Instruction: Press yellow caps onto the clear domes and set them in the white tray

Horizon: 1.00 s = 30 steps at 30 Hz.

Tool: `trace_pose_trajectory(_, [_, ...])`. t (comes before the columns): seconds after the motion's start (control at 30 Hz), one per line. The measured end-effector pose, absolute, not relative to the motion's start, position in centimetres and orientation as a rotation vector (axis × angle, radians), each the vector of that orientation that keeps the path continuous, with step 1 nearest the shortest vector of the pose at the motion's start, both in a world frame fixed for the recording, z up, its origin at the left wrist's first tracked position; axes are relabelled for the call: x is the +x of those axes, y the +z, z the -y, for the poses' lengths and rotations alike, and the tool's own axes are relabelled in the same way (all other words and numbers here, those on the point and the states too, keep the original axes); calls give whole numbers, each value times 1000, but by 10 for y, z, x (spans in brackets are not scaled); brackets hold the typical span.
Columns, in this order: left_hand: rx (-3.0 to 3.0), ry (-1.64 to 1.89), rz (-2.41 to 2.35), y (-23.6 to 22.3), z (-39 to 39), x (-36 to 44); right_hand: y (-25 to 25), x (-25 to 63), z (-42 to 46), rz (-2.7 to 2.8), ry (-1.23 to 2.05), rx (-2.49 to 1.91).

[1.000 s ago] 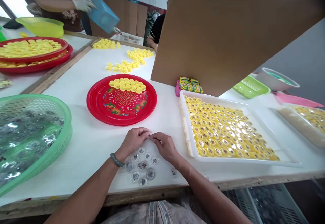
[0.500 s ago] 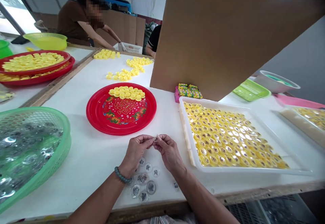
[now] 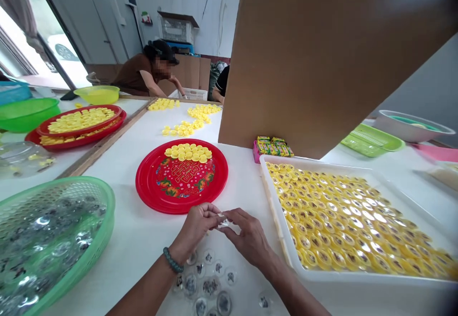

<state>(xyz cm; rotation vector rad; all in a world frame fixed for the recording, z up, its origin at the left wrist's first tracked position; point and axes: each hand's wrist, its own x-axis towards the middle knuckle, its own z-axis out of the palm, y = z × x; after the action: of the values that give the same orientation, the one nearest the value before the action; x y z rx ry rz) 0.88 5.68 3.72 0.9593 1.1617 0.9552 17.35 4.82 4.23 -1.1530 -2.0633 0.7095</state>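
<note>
My left hand, below a green bead bracelet, pinches a small clear-and-whitish piece between thumb and fingers. On the other side of this piece, my right hand grips it with thumb and forefinger; its exact shape is partly hidden by the fingers. Several clear round discs with dark prints lie on the white table under my wrists. Just beyond my hands sits a round red tray with flowers, bearing a cluster of small round yellow cups along its far side.
At right stands a white tray of yellow cups with clear printed tops. A green basket of clear discs is at left. A large cardboard panel rises behind the pink box of small packets. Across the table, a person leans over a white crate.
The view has tilted up and turned left. My right hand's fingers have spread and shifted along the small piece, which shows more now. The person across the table bends lower.
</note>
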Motion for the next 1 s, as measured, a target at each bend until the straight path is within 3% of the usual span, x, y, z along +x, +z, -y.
trace_pose_trajectory(0.17, [1414,720,-1215,52,-93,3,28,173,-51,1945,643,-1275])
trace_pose_trajectory(0.3, [2097,597,-1735,68,-162,-11,18,174,-53,1849,611,-1316])
trace_pose_trajectory(0.53, [2299,363,-1994,55,-270,-26,11,181,-56,1808,564,-1282])
trace_pose_trajectory(1.0, [2429,145,-1946,43,-246,-9,20,186,-54,1821,601,-1281])
